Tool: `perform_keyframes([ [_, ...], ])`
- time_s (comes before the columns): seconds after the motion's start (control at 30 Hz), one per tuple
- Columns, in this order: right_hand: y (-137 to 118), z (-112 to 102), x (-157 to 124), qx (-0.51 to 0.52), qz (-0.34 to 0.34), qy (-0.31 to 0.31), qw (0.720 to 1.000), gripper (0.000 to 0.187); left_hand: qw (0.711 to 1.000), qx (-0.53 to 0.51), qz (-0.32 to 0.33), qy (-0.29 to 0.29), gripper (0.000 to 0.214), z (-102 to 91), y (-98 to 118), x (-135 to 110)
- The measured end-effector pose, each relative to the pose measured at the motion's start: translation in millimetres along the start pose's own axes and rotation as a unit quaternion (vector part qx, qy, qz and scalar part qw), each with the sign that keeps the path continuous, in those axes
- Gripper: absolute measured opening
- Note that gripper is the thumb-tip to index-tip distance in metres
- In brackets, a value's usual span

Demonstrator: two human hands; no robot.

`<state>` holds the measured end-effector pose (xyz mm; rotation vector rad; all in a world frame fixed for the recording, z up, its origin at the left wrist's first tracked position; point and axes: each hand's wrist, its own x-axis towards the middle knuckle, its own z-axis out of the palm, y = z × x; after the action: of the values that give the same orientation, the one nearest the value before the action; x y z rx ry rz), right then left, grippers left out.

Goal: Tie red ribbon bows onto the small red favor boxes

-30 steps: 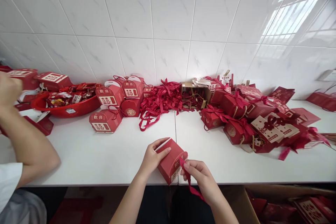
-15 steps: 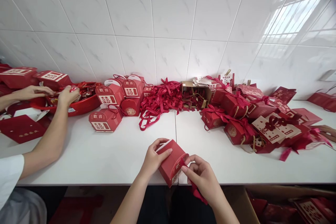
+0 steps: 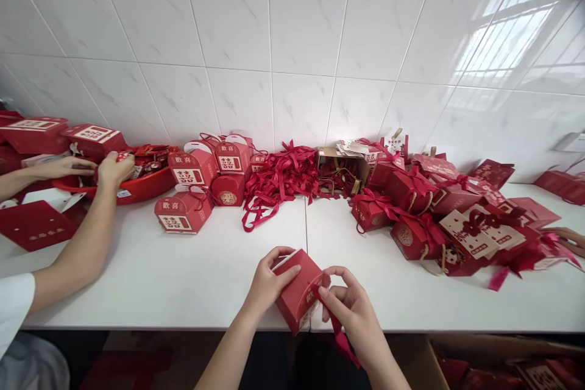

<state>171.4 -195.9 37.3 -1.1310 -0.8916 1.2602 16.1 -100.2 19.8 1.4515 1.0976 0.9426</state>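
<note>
A small red gift box point(image 3: 297, 292) is held at the near edge of the white table point(image 3: 183, 274). My left hand point(image 3: 267, 283) is wrapped round its left side, fingers over the top. My right hand point(image 3: 350, 304) pinches a red ribbon point(image 3: 340, 341) against the box's right end, and the ribbon's tail hangs down below the table edge.
A pile of red ribbons point(image 3: 278, 180) lies at the back centre, beside an open cardboard box point(image 3: 336, 164). Finished red boxes point(image 3: 429, 207) are heaped on the right, others point(image 3: 201, 177) on the left. Another person's hands point(image 3: 114, 167) reach into a red bowl point(image 3: 137, 186) at the left.
My right hand has brought the ribbon up against the box end, fingers curling tighter. The other person's arm swung from near the left edge to the red bowl.
</note>
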Motion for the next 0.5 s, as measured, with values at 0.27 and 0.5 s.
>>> perform_keyframes([
  [0.27,0,-10,12,-0.124,-0.016,-0.068,0.99,0.045,1.0,0.007,0.011,-0.001,0.027,-0.5,-3,1],
  [0.5,-5,-10,18,-0.218,-0.054,-0.069,0.972,0.025,1.0,0.004,0.014,-0.007,0.026,-1.2,-2,1],
])
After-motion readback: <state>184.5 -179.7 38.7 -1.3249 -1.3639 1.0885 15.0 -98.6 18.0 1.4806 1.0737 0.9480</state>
